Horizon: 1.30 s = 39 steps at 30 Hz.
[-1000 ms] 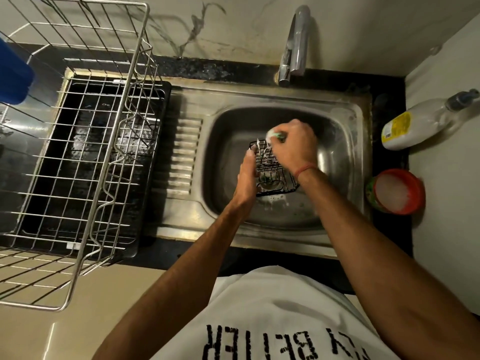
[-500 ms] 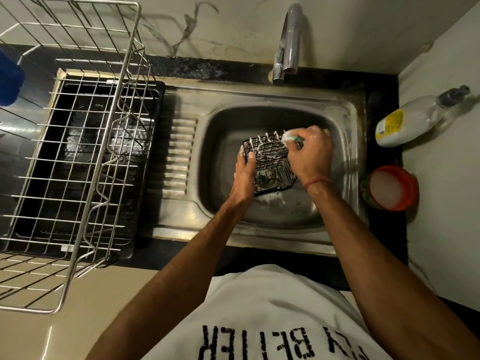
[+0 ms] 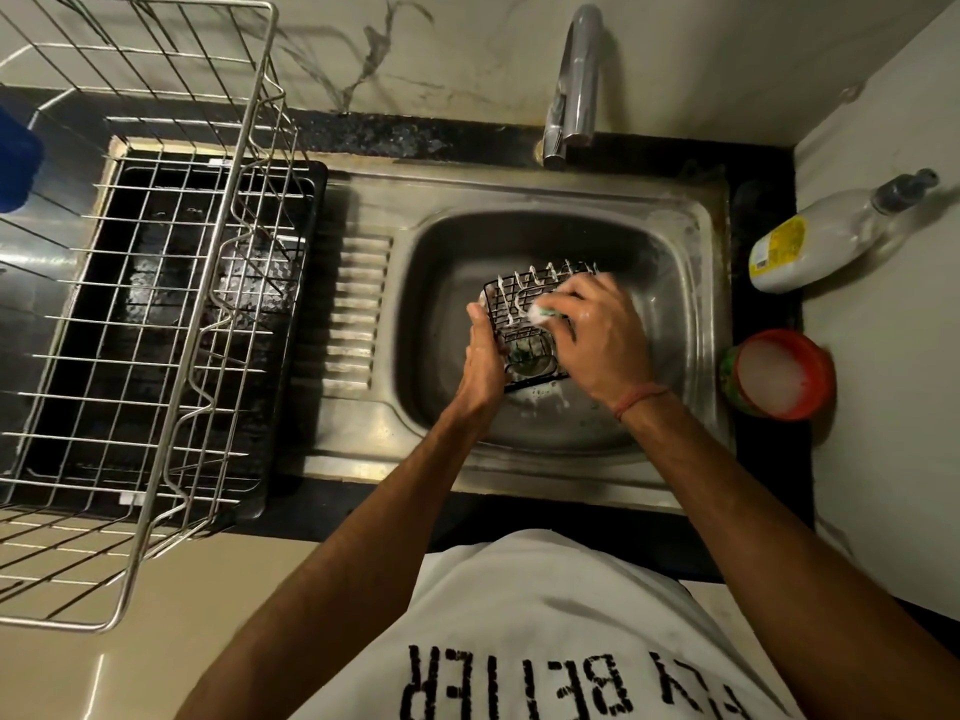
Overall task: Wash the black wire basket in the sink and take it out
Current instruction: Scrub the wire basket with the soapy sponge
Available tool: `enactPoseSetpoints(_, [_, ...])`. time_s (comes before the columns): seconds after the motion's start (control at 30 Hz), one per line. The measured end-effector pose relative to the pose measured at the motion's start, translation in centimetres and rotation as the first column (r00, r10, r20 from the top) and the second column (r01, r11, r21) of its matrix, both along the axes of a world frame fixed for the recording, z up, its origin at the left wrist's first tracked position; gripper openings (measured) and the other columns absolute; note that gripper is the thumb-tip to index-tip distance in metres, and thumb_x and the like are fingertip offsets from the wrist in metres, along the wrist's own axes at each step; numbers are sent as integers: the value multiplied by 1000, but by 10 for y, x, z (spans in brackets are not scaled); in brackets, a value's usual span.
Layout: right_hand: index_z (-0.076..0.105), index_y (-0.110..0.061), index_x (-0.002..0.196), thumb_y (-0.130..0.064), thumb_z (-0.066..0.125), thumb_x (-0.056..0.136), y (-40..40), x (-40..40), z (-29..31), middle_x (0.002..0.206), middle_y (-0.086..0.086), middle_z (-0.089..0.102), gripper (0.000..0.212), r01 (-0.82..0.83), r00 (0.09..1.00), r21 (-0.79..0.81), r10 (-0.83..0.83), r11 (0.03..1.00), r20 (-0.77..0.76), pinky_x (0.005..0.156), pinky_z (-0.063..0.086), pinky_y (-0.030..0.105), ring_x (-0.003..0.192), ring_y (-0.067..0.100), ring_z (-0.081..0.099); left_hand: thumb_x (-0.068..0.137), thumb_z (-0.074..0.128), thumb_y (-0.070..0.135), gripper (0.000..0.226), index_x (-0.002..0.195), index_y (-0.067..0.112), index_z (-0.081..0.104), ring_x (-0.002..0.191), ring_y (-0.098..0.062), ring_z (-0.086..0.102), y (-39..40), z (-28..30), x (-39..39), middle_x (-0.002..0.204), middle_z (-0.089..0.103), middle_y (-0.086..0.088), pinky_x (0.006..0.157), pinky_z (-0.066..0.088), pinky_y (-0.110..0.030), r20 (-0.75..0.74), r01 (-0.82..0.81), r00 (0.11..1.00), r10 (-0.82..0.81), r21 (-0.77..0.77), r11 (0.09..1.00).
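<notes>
left hand (image 3: pixel 485 363) still grips black wire basket (image 3: pixel 524 324) | right hand (image 3: pixel 597 337) clamped on sponge (image 3: pixel 540 314), shifted left onto soapy wires | sink (image 3: pixel 675 283)

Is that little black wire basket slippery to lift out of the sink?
Probably a bit slippery: white suds coat the black wire basket, and the right hand rubs it with a soapy sponge. It likely stays stiff, since the left hand props it by one side without it sagging. Being open wire, it is probably light.
</notes>
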State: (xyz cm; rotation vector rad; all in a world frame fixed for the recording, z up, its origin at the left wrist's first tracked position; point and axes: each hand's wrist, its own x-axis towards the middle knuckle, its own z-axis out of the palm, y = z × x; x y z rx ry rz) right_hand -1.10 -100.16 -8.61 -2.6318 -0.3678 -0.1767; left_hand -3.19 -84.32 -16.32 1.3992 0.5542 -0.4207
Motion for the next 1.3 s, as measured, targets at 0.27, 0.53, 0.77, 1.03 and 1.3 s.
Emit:
enactPoseSetpoints(0.27, [78,-18,111,-24,74,94,-2,-13,2,103,-1,66,19,245,970,44,-244,969,-20,87,43,33,100,21,52,85,19,101,96,148,43,63,138,-20,61,1,2,1,144,69,2,122,43,-57,-29,-29,999,29,-3,1000])
enactPoseSetpoints(0.53, [79,-18,111,-20,77,92,-35,-19,-4,108,1,69,19,485,875,247,-468,839,-125,82,56,34,97,17,63,85,20,103,85,148,58,56,149,-20,51,-1,-20,1,155,61,9,126,33,-61,-20,-11,1000,10,-46,999])
enactPoseSetpoints(0.77, [78,-17,111,-20,81,90,-28,-12,-4,107,-3,64,21,455,890,229,-434,860,-139,79,49,20,98,14,59,91,24,98,84,153,51,53,143,-19,58,-4,-16,0,152,64,6,122,42,-60,2,-17,1000,17,-62,998])
enactPoseSetpoints(1.03, [79,-17,113,-23,77,93,-36,-3,-5,108,1,65,21,473,881,182,-467,862,-80,85,55,38,105,23,57,91,22,98,89,158,45,51,146,-19,55,-1,-18,0,157,60,5,122,41,-60,-13,34,999,-35,-85,996])
enactPoseSetpoints(1.3, [73,-21,123,-19,68,102,-27,0,-16,117,0,74,22,605,794,366,-499,707,-348,68,50,3,99,14,71,111,8,67,69,140,36,63,116,-5,73,-11,70,2,129,77,9,83,64,-25,-16,1,1000,-3,-128,992])
